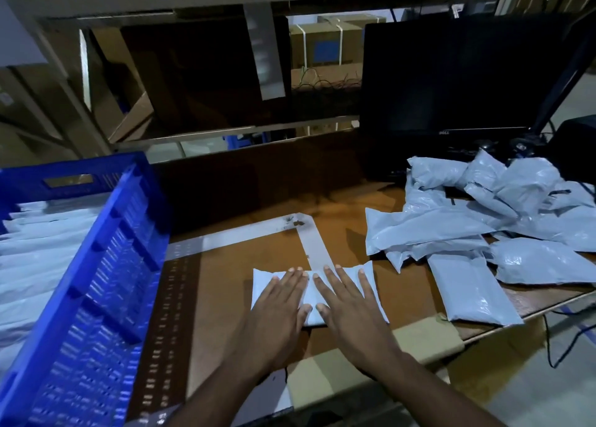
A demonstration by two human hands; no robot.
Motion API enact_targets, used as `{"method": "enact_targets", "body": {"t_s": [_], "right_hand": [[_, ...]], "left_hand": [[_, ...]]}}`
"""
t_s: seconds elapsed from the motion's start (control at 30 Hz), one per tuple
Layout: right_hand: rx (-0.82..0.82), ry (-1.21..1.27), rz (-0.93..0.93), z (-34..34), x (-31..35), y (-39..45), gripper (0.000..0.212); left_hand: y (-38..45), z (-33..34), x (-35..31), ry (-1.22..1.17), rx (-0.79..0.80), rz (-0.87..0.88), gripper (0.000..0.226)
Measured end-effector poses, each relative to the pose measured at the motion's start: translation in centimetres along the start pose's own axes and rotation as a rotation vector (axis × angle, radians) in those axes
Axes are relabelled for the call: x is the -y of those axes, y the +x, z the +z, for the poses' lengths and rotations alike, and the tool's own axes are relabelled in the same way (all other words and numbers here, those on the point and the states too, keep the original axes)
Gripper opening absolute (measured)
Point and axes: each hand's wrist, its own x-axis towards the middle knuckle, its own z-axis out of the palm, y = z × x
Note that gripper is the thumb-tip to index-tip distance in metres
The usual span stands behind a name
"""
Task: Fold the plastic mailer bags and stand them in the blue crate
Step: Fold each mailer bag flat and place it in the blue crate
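Observation:
A folded pale grey mailer bag lies flat on the brown table near its front edge. My left hand presses on its left half with straight fingers. My right hand presses on its right half, fingers spread flat. The blue crate stands at the left, tilted in view, with several folded pale bags standing inside it. A loose heap of unfolded grey mailer bags lies on the table at the right.
White tape strips form a corner mark on the table behind the bag. A dark Dell monitor stands at the back right with cables beside it. Shelving with cardboard boxes rises behind. The table's front edge carries brown tape.

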Motion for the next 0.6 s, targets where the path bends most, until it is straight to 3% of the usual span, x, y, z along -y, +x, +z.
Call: {"method": "enact_targets", "body": {"t_s": [0.17, 0.4, 0.6], "right_hand": [[0.005, -0.038, 0.018, -0.04, -0.30, 0.95, 0.055], [-0.039, -0.061, -0.004, 0.32, -0.39, 0.77, 0.053], [0.029, -0.015, -0.010, 0.01, -0.32, 0.57, 0.055]], "left_hand": [[0.51, 0.08, -0.27, 0.015, -0.012, -0.016, 0.085], [0.28, 0.23, -0.26, -0.049, 0.006, -0.028, 0.080], [0.04, 0.75, -0.18, -0.057, -0.008, -0.037, 0.070]]}}
